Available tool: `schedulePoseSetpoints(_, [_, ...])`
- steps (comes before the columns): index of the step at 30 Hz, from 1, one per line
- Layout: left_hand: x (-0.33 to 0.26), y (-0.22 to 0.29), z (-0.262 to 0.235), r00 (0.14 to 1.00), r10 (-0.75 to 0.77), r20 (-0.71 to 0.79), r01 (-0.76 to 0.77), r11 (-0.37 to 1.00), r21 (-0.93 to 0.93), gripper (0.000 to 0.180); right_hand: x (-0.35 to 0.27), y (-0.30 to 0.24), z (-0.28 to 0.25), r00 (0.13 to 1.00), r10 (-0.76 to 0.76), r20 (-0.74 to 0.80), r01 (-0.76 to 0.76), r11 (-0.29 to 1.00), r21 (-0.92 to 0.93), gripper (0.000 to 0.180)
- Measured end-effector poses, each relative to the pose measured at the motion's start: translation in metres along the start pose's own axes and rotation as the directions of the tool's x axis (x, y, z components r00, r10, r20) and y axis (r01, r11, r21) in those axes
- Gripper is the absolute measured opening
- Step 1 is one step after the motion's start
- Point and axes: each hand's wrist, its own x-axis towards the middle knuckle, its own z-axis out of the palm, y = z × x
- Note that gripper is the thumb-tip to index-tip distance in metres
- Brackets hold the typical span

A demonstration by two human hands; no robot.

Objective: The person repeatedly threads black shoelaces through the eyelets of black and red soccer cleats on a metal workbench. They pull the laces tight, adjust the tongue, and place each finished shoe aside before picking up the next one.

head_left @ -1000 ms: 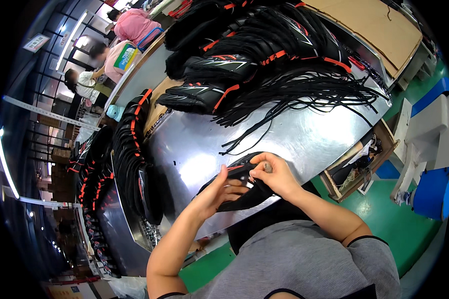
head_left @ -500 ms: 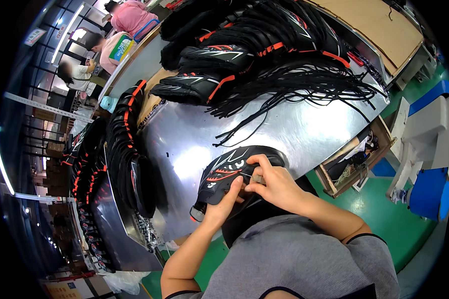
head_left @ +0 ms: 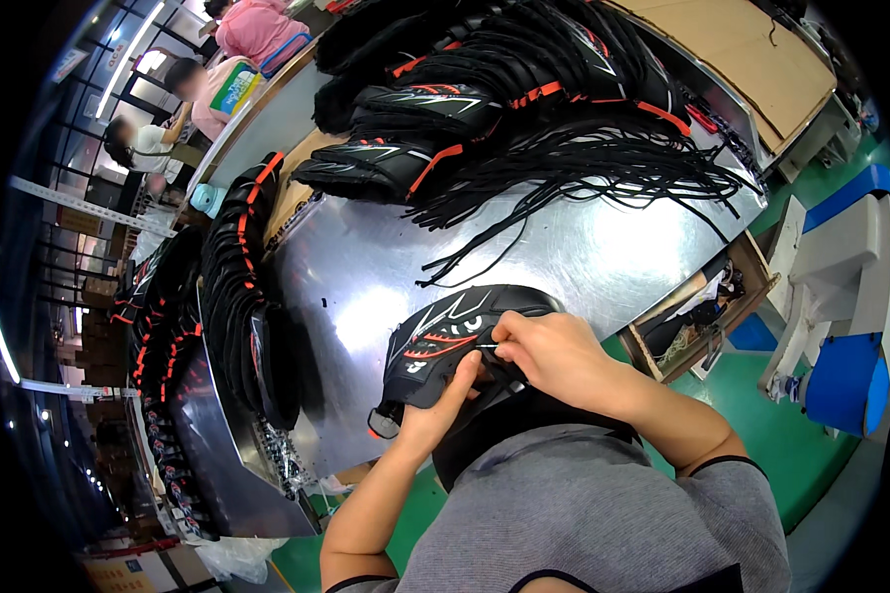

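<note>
So this looks like the lacing or finishing stage on a shoe upper (head_left: 443,348), the black one with red and white jagged markings, sitting at the near edge of the shiny metal surface (head_left: 603,252) right in front of the person. The left hand (head_left: 435,413) is cupped under its near edge, thumb pressed up against it to keep it steady, while the right hand (head_left: 554,358) is closed in a pinch on something thin and pale at the upper's middle; too small to tell if it's a lace tip or a tool. My guess is the next bit needs a fine, steady pull or poke with the left hand holding firm. Material looks like soft, floppy synthetic with a printed pattern. Further back there's a heap of matching uppers (head_left: 435,109) with orange-red trim and a tangle of black laces (head_left: 603,178), thin and stringy, spread over the reflective sheet.
</note>
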Motion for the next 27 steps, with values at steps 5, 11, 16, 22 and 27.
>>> schedulePoseSetpoints(5, [-0.001,-0.001,0.003,0.986,0.111,0.125,-0.131,0.978,0.162,0.019,0.025,-0.02,0.005,0.98,0.036,0.197,0.014,0.968,-0.249,0.034])
schedulePoseSetpoints(11, [0.025,-0.004,-0.017,0.938,-0.295,0.185,0.306,0.951,-0.037,0.037,0.045,0.0,0.004,0.959,-0.036,0.281,0.134,0.931,-0.338,0.031])
schedulePoseSetpoints(16, [0.042,-0.006,-0.03,0.863,-0.388,0.324,0.456,0.874,-0.167,0.036,0.046,0.019,-0.011,0.992,0.128,0.008,-0.128,0.991,-0.033,0.016])
schedulePoseSetpoints(22, [0.049,-0.001,-0.023,0.912,-0.392,0.121,0.41,0.869,-0.278,0.014,0.043,0.053,0.05,0.96,-0.014,-0.278,0.047,0.992,0.114,0.016])
schedulePoseSetpoints(27, [0.059,-0.008,-0.021,0.904,-0.424,0.047,0.425,0.884,-0.196,0.014,0.045,0.052,0.052,0.962,0.017,-0.272,0.02,0.991,0.132,0.013])
